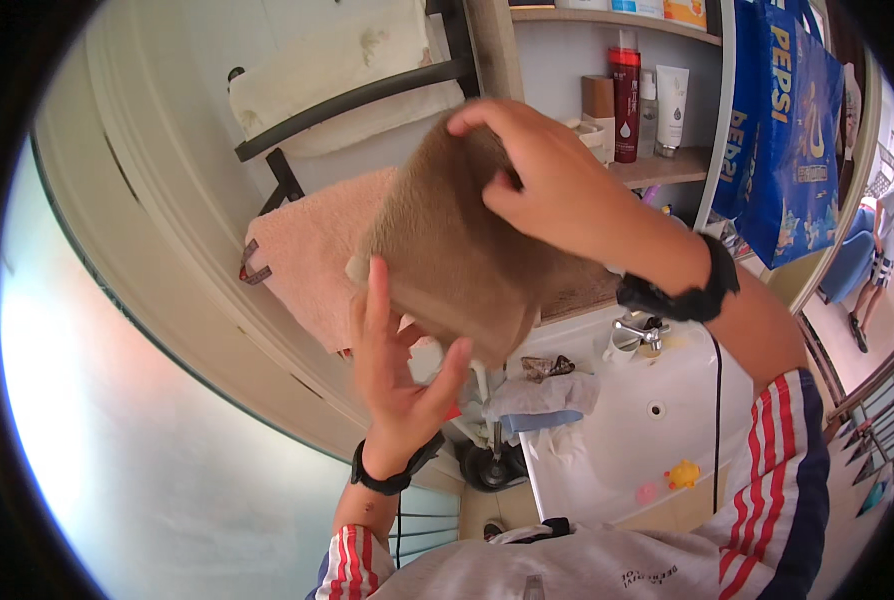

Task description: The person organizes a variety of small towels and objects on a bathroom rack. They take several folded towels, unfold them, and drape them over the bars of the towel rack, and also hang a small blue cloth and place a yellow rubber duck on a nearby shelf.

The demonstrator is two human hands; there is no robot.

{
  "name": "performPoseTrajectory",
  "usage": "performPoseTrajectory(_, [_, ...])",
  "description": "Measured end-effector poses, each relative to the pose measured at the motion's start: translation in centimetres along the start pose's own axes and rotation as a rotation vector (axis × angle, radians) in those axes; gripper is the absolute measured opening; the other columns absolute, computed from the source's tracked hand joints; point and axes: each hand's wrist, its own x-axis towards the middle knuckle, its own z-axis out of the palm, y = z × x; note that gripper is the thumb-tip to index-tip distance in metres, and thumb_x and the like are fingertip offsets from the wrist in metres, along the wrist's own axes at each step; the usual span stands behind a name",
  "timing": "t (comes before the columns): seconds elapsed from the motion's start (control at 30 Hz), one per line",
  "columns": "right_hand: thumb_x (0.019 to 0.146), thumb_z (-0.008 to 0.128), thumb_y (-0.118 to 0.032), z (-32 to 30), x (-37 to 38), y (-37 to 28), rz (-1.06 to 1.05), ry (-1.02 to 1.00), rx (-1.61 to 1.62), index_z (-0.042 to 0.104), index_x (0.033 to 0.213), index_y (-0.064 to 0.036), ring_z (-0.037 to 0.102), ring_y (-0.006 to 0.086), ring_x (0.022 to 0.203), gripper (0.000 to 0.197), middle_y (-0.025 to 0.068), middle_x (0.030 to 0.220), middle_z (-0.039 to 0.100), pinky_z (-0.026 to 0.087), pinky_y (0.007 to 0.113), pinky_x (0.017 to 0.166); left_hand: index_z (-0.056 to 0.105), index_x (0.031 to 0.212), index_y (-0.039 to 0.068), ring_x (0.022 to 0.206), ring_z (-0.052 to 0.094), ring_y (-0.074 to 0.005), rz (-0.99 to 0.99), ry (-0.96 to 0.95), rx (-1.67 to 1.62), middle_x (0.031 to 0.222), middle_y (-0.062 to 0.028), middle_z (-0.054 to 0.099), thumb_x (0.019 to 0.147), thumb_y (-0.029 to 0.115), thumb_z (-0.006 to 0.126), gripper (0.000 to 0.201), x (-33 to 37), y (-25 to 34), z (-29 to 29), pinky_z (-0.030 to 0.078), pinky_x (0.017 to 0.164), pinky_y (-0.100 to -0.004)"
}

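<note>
A brown towel (442, 235) hangs in front of me, folded over at its upper part. My right hand (557, 175) grips its top edge, fingers and thumb bent around the cloth. At the towel's lower left side is my left hand (397, 385), its thumb and index finger spread wide. The left index fingertip touches the towel's edge, and the other fingers are partly hidden. Just behind, a pink towel (317, 240) with a dark loop hangs from the black rack (352, 110).
A white towel (327, 90) drapes over the rack. Shelves (667, 168) with bottles and a tube stand at upper right, beside blue bags (787, 130). Below is a white basin (607, 460) with a tap (642, 335) and a yellow toy (682, 474). Far right, another person (887, 230) stands.
</note>
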Motion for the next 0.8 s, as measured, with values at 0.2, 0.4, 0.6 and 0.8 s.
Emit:
performPoseTrajectory(0.2, [0.076,0.05,0.009,0.5,3.3,3.2,-0.159,-0.06,-0.14,0.057,0.115,-0.0041,0.059,0.0379,0.101,0.042,0.0178,0.111,0.059,0.048,0.042,0.087,0.014,0.153,-0.001,0.121,0.051,-0.0217,-0.13,0.032,-0.287,0.144,-0.0122,0.038,0.085,-0.011,0.06,0.083,1.9,-1.1,1.3,0.052,0.087,-0.0289])
performPoseTrajectory(0.4, [0.079,0.055,0.003,-0.1,2.0,3.3,-0.111,-0.039,-0.18,0.06,0.115,-0.0076,0.059,0.0374,0.097,0.038,0.0174,0.106,0.061,0.048,0.043,0.087,0.022,0.151,-0.002,0.117,0.053,-0.0178,-0.106,0.083,-0.261,0.143,-0.0115,0.042,0.088,-0.014,0.054,0.072,2.5,-1.4,-0.6,0.051,0.09,-0.0284])
performPoseTrajectory(0.6, [0.085,0.066,-0.015,-0.4,0.5,4.2,-0.024,0.061,-0.368,0.062,0.118,-0.0091,0.063,0.0341,0.085,0.034,0.0158,0.092,0.064,0.051,0.044,0.077,0.027,0.149,-0.002,0.116,0.054,-0.0174,-0.152,0.095,-0.335,0.141,-0.0116,0.045,0.09,-0.012,0.055,0.066,3.3,-3.3,-1.3,0.049,0.094,-0.0288])
performPoseTrajectory(0.8, [0.088,0.067,-0.02,-0.6,-0.2,3.8,0.149,-0.081,-0.137,0.064,0.117,-0.0081,0.059,0.0271,0.062,0.031,0.0103,0.07,0.061,0.048,0.04,0.061,0.03,0.148,-0.002,0.115,0.054,-0.0171,-0.095,0.115,-0.291,0.142,-0.0129,0.045,0.09,-0.011,0.057,0.065,2.8,-3.9,-1.6,0.048,0.094,-0.0283])
